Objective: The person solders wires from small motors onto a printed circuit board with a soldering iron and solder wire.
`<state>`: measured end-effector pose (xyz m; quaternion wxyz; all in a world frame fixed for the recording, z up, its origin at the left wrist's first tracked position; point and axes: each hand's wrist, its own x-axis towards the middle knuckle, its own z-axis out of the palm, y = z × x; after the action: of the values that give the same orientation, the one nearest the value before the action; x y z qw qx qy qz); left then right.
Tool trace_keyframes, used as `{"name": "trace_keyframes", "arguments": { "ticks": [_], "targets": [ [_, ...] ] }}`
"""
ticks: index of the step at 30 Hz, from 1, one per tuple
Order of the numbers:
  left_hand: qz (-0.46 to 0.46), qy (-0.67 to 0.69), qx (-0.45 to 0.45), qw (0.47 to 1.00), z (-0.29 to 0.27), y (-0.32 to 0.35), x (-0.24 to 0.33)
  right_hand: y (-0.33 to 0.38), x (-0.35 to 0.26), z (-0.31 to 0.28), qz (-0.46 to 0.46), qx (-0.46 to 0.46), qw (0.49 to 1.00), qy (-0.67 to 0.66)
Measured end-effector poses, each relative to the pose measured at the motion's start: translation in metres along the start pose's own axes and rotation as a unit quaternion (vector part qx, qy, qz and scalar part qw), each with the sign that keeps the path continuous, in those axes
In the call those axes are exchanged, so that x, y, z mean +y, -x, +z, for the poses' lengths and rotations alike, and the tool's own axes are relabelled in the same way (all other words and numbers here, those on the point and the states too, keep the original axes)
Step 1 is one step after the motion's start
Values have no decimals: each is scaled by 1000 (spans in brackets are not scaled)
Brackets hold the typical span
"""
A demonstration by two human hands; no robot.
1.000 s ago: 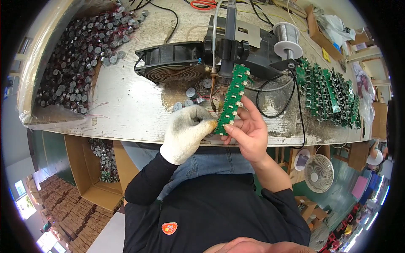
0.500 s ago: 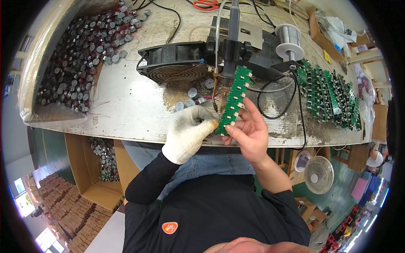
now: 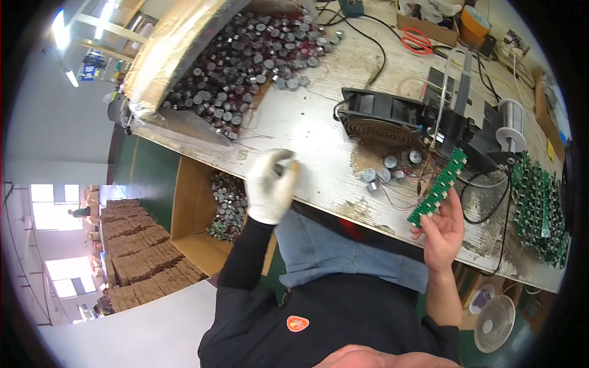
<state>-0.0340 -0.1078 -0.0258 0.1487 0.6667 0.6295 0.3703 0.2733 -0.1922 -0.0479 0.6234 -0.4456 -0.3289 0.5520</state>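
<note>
My right hand (image 3: 444, 238), bare, pinches the lower end of a long green circuit board strip (image 3: 439, 187) with small pale parts along it. The strip slants up in front of the soldering stand (image 3: 455, 126). My left hand (image 3: 269, 189), in a white glove with a stained thumb, hovers by the table's front edge, away from the strip. Its thumb and forefinger curve apart, with nothing seen between them. Between my hands lie several small round metal motors (image 3: 390, 162) with thin red wires. A big heap of the same motors (image 3: 261, 64) fills the back left.
A black fan (image 3: 383, 116) stands beside the soldering stand, with a solder wire spool (image 3: 512, 119) to its right. More green board strips (image 3: 540, 208) are piled at the far right. A cardboard box (image 3: 190, 202) with motors sits below the table edge. Black cables cross the tabletop.
My left hand has left the lower end of the strip and moved left toward the motor heap. My right hand still holds the strip. The view has swung left.
</note>
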Motion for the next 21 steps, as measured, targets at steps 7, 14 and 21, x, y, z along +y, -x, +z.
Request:
{"name": "trace_keyframes", "arguments": {
  "ticks": [7,14,21],
  "targets": [
    [73,-283,-51,955,-65,-41,-34,-3,0,6,8,8,1000,-4],
    [71,-384,-149,908,-55,-68,-58,-3,2,7,2,9,1000,-3],
    [116,-388,-137,904,-52,-69,-60,-3,2,5,1,0,1000,-9]
  ]
}}
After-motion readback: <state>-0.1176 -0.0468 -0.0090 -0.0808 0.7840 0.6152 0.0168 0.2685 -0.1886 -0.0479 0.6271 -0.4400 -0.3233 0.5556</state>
